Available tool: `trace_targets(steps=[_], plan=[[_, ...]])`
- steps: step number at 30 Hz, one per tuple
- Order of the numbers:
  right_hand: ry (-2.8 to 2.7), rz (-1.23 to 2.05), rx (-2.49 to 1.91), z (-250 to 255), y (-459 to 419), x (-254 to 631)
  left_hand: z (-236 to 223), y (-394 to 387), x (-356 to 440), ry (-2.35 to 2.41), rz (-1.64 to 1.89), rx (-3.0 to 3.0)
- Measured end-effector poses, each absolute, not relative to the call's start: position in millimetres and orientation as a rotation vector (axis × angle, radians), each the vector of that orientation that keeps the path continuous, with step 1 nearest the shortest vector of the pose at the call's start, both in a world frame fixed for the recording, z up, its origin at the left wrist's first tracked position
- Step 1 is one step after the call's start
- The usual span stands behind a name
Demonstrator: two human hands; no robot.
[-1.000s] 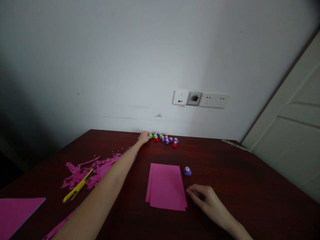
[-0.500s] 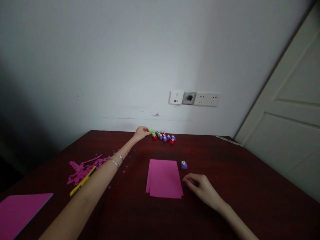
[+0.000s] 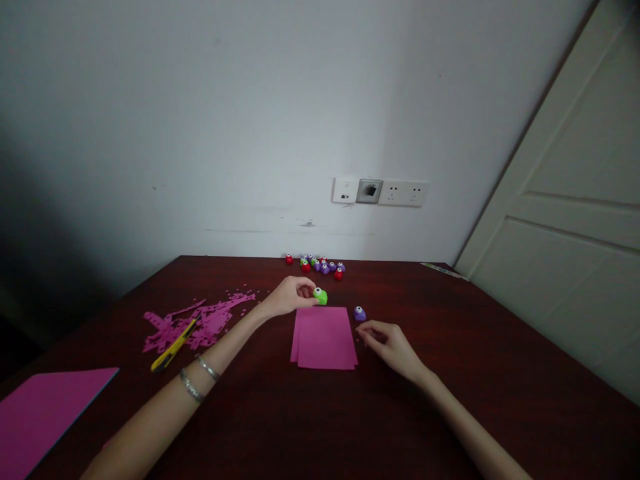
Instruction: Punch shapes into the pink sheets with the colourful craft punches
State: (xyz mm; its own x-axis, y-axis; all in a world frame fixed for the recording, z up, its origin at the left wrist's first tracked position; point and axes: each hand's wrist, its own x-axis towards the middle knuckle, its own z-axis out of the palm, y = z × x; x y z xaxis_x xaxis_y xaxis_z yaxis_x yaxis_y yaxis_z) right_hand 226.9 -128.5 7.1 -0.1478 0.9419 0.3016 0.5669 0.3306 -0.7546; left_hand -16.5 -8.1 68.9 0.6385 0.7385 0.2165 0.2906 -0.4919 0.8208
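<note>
My left hand (image 3: 291, 295) pinches a small green craft punch (image 3: 321, 296) with a white round top, just beyond the far edge of two overlapping pink paper sheets (image 3: 326, 339). Beside the right edge of these sheets rests my right hand (image 3: 389, 343), its fingers curled and the tips close together, with nothing visible in them. A purple craft punch (image 3: 359, 313) stands on the table just past the right fingertips, not touched. Against the wall sits a group of several red, purple and green punches, among them a red punch (image 3: 305, 266).
Pink punched paper strips (image 3: 215, 317) and tiny scraps lie at left, with a yellow utility knife (image 3: 175, 345) on them. A larger pink sheet (image 3: 55, 413) lies at the near left. Wall sockets (image 3: 400, 193) are above the dark red table (image 3: 300, 427).
My left hand has drawn back from the group by the wall, bringing the green punch toward the pink sheets. A red punch shows at the group's left. My right hand stays beside the sheets.
</note>
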Motion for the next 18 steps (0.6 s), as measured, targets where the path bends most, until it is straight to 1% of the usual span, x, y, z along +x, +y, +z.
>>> trace_targets(steps=[7,18], plan=[[-1.828,0.635,-1.322,3,-121,228,44,-32,-14,0.698,0.644,2.063],[-1.879,0.692,-1.211,25,-129,194,41,-49,-9,0.633,0.579,2.190]])
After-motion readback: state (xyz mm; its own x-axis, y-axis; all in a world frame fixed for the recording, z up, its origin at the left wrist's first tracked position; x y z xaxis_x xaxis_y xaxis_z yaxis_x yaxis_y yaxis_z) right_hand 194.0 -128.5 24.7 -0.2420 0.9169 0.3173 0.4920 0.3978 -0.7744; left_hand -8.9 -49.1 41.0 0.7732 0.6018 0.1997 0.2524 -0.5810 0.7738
